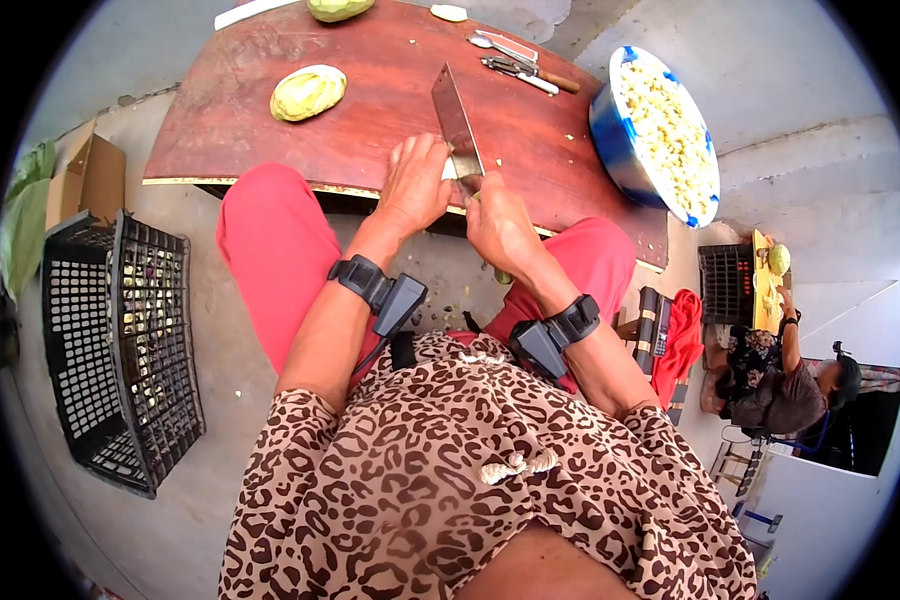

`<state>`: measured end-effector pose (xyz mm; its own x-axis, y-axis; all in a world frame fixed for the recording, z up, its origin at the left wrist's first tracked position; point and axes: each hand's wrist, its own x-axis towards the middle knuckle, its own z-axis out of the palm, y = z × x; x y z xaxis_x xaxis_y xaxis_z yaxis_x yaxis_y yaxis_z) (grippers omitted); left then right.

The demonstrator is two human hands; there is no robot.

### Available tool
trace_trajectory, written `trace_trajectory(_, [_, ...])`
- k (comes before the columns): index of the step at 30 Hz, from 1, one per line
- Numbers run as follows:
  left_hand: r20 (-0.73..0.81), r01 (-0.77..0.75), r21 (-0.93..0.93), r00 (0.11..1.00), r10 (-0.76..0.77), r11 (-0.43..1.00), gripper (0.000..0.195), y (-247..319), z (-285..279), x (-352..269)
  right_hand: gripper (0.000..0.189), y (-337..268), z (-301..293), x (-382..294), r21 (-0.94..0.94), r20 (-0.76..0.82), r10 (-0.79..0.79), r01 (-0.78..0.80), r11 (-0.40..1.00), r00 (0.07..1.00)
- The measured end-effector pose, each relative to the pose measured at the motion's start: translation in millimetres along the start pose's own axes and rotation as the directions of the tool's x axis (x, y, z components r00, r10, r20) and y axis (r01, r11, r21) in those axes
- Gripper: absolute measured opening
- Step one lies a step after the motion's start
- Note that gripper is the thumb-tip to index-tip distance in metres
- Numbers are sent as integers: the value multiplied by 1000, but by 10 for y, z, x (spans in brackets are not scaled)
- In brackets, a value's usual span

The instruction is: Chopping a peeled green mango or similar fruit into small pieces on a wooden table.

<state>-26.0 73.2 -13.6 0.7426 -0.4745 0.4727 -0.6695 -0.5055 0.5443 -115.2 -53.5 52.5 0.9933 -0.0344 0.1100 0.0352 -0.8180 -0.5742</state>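
Note:
My right hand (501, 221) grips the handle of a cleaver (456, 120), whose broad blade points away from me over the red table (379, 67). Against the blade's left side, my left hand (412, 180) holds a pale piece of vegetable (448, 169), mostly hidden by the fingers. A peeled, yellow-green vegetable (309, 93) lies farther left on the table. Another peeled vegetable (340, 7) sits at the far edge, cut off by the picture's rim. A blue-and-white basin (607, 142) full of chopped pale pieces (664, 135) stands at the right.
Spoon (482, 42), peeler-like tools (506, 66) and a pale slice (448, 13) lie at the table's far side. Black plastic crates (154, 345) and a cardboard box (90, 176) stand on the left floor. A seated person (784, 397) works beside a yellow board (765, 281) at right.

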Motion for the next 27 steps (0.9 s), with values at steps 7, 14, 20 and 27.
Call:
trace_trajectory(7, [-120,-26,-4,992,25,1000,50,35,-80,-36,17,-137,-145,-56,12,-21,56,-56,998,998])
trace_trajectory(14, [17,102,58,995,-103,993,41,34,-106,-46,17,-255,-193,-163,-14,49,89,-88,996,995])
trace_trajectory(20, [-14,82,30,997,-81,996,33,32,-112,-55,24,-318,-181,-158,-109,140,131,-117,987,981])
trace_trajectory(27, [13,114,24,993,-114,993,40,42,-135,-46,19,-365,-275,-167,-90,93,117,-109,990,989])
